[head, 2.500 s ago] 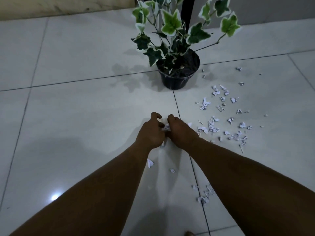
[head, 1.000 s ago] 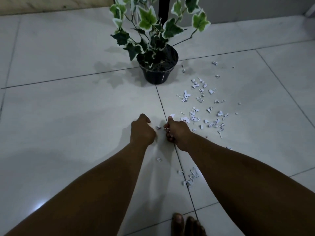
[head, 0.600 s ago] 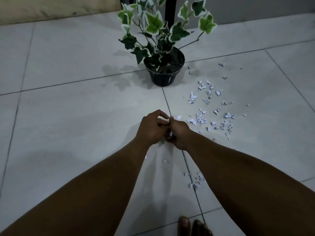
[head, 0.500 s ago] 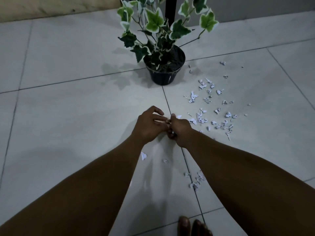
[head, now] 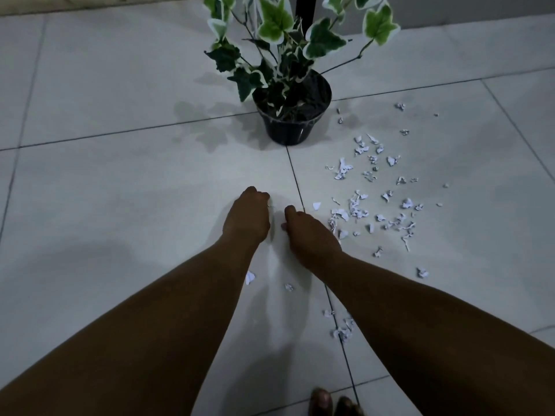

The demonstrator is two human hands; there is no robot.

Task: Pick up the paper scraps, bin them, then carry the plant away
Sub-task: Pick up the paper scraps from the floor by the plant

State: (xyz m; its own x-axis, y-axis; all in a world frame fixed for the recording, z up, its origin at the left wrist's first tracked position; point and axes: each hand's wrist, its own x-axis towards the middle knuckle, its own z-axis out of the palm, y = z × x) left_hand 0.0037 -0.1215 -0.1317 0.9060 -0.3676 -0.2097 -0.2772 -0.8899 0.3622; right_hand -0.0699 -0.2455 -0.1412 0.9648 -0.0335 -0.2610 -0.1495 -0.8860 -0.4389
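White paper scraps lie strewn over the pale tiled floor, right of my hands and in front of the plant. The ivy plant stands upright in its black pot at top centre. My left hand is curled just above the floor, and a sliver of white paper shows at its fingertips. My right hand hovers a little to its right with loosely curled fingers; I see no paper in it. More scraps lie under my arms: one piece and a small heap.
My toes show at the bottom edge. A dark post rises behind the plant, against the wall. Bare tiles stretch to the left. No bin is in view.
My hands, touching half a second ago, have drawn apart. The left hand has closed into a fist, and the right has shifted slightly right.
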